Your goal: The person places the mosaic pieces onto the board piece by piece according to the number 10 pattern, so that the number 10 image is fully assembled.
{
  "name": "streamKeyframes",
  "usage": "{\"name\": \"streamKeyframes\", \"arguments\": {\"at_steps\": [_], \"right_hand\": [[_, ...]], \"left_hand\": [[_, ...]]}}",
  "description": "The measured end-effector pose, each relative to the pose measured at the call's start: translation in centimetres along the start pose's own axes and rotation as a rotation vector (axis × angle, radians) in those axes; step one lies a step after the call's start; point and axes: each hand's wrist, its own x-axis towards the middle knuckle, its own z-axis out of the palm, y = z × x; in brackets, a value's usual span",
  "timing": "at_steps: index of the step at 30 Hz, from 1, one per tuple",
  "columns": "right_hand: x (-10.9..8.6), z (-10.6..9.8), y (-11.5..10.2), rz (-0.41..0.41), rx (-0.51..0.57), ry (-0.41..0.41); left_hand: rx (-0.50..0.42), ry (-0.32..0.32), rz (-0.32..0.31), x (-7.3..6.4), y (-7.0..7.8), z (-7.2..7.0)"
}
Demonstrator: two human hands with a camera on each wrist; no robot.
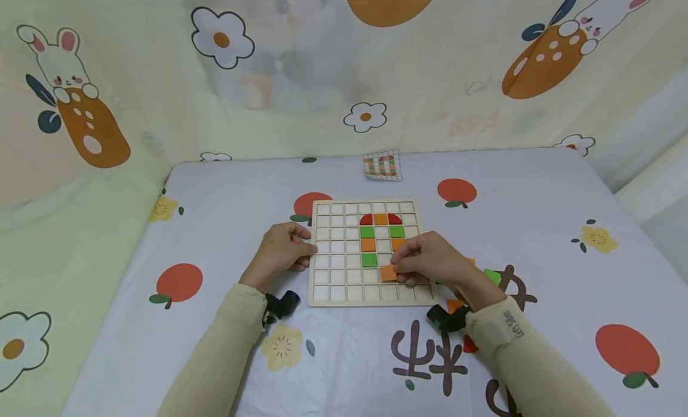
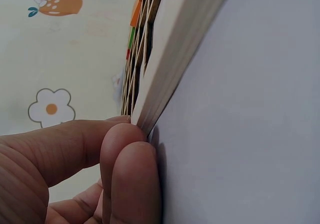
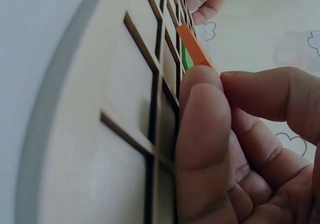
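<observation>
Orange tile (image 1: 388,273): where is it?

Tilted over the lower part of the board (image 1: 337,263), pinched by the fingers of the right hand (image 1: 432,261).

What could go wrong?

That tilt could make it catch a ridge (image 3: 127,133). If the left hand (image 1: 282,250), fingers gripping the board's left edge, slackens, the board could slide.

A pale cloth (image 1: 231,190) printed with red fruit (image 1: 180,282) lies before a cream curtain (image 1: 156,106) patterned with rabbits (image 1: 65,70) and flowers (image 1: 222,39).
</observation>
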Motion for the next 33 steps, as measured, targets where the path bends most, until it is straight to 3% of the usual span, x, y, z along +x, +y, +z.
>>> {"name": "streamKeyframes", "arguments": {"at_steps": [33], "right_hand": [[-0.77,0.26,0.40,0.034,-0.033,0.067]], "left_hand": [[0.004,-0.031,0.012,0.23,0.29,0.78]]}}
